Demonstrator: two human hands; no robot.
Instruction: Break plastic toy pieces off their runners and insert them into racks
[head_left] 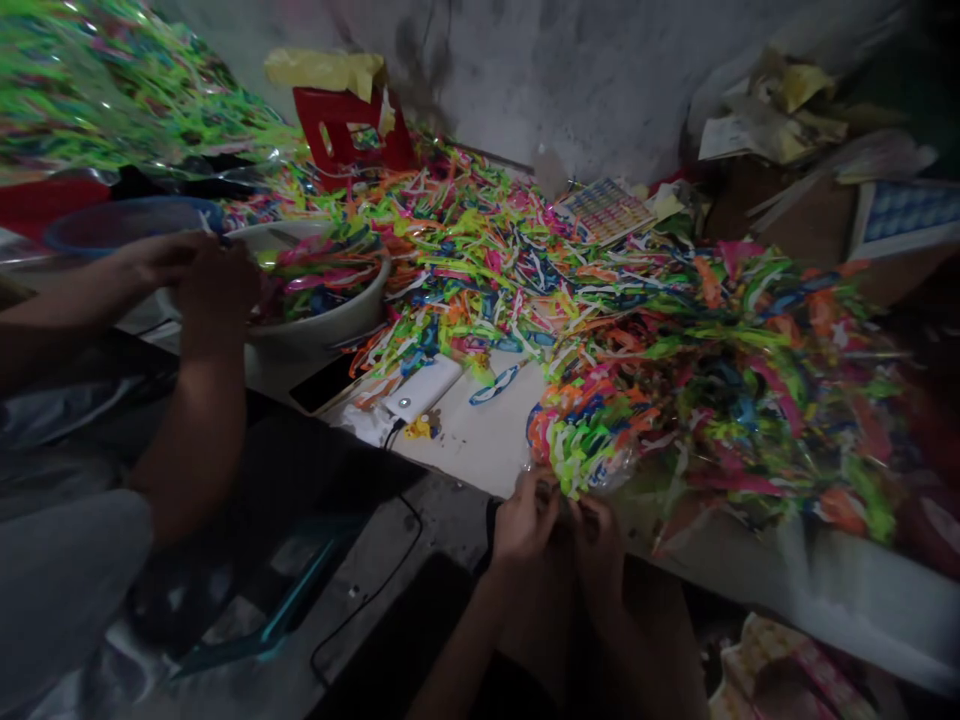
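Neon plastic strips, green, orange, pink and blue, heaped loose across pale tabletop: bulk unsorted, judging by spread. Left hand and right hand pinched around near end of clear-wrapped bundle of strips at table's front edge. Left of bundle: white power bank, white bowl part-filled, co-worker's hands over it. Behind: red plastic stool. Loose heap crowded bundle.

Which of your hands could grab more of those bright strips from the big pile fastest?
Probably the right hand. It sits directly under the pile of bright strips, which spreads out to the right. The left hand is beside it, nearer the bare white tabletop.
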